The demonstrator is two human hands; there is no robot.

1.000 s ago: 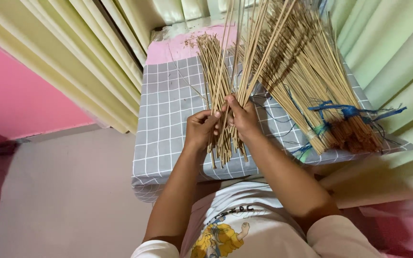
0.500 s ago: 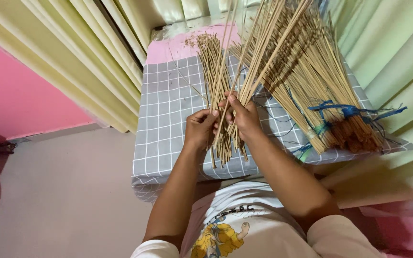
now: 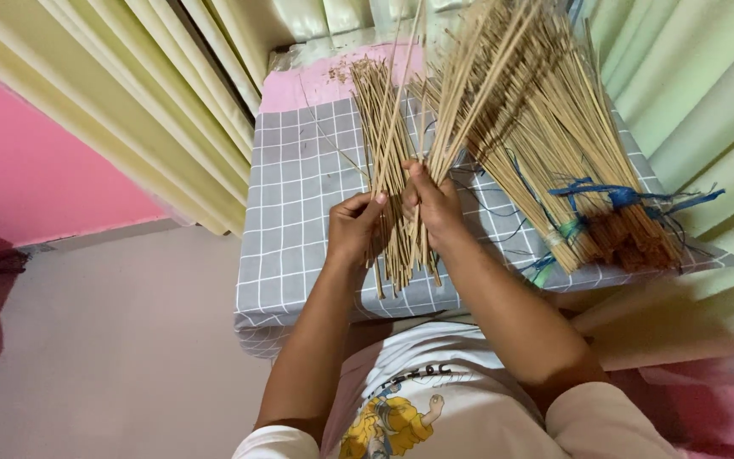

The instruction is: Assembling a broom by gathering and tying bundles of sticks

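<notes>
Your left hand [image 3: 354, 228] and right hand [image 3: 431, 202] meet at the middle of a grey checked cloth [image 3: 299, 204] covering a low surface in front of you. Left hand is curled around a loose bunch of thin pale sticks [image 3: 384, 161], thumb on top, fingers wrapped under; the bunch lies lengthwise away from you, its near ends sticking out just below your palms and its far ends reaching the pink strip [image 3: 316, 81] beyond the cloth. Right hand is closed too, pinching a few sticks that rise up steeply toward the camera, fanning out above your knuckles. The two hands are just beside each other, nearly touching.

To the right, on the same cloth, lies a big tied bundle of sticks [image 3: 554, 161], fanned wide at the far end and bound at the near end with blue string [image 3: 613, 195] and a greenish tie. Pale yellow-green curtains [image 3: 172, 102] hang on both sides, pink wall at left.
</notes>
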